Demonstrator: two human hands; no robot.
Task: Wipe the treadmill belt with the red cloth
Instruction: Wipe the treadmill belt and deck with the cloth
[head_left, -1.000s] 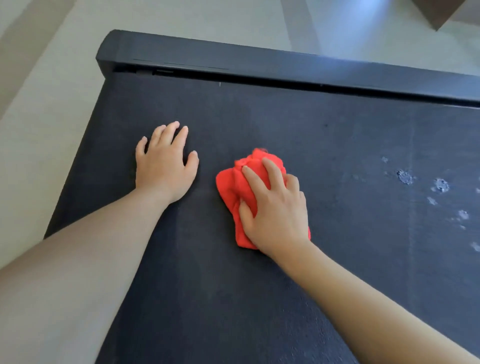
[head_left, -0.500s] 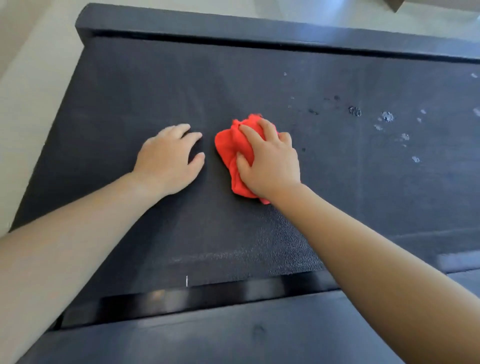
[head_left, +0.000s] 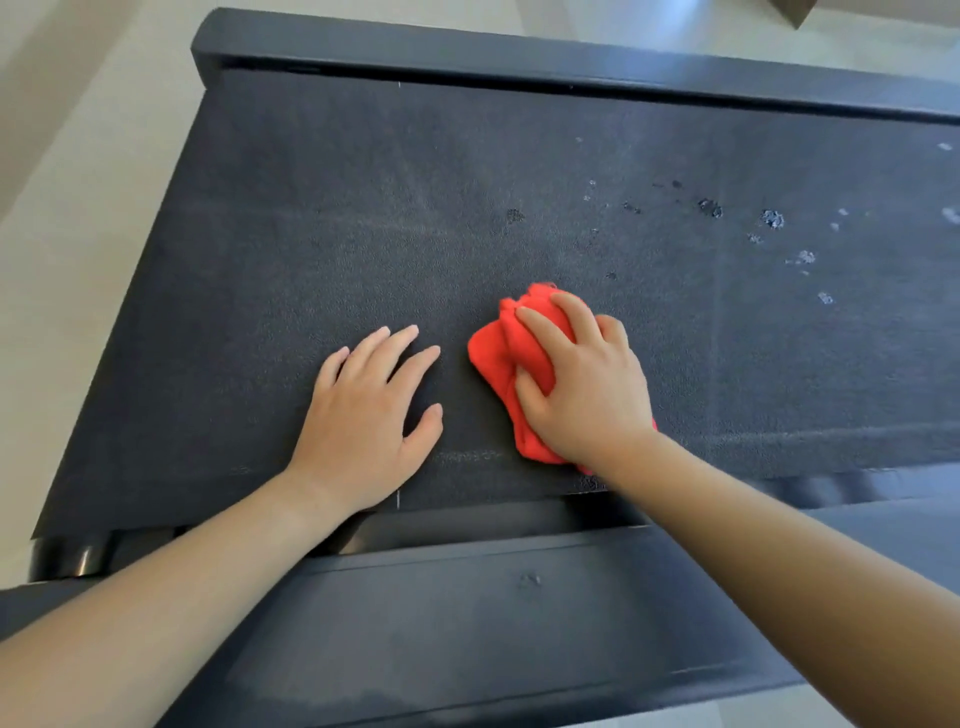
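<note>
The dark textured treadmill belt (head_left: 363, 234) fills most of the head view. A bunched red cloth (head_left: 496, 358) lies on it near the belt's near edge. My right hand (head_left: 582, 384) sits on top of the cloth with fingers curled into its folds, thumb pressed against it. My left hand (head_left: 369, 415) rests flat on the belt just left of the cloth, fingers spread and straight, holding nothing. Pale wet spots and dark specks (head_left: 769, 218) dot the belt at the right.
A black side rail (head_left: 571, 67) runs along the belt's far edge, and another black rail (head_left: 467, 613) lies under my forearms. A black roller end (head_left: 67, 556) shows at the lower left. Pale floor (head_left: 62, 260) surrounds the treadmill.
Both hands and the cloth have slid toward me, to the belt's near edge. The near rail has come into view. My left hand's fingers have spread flatter.
</note>
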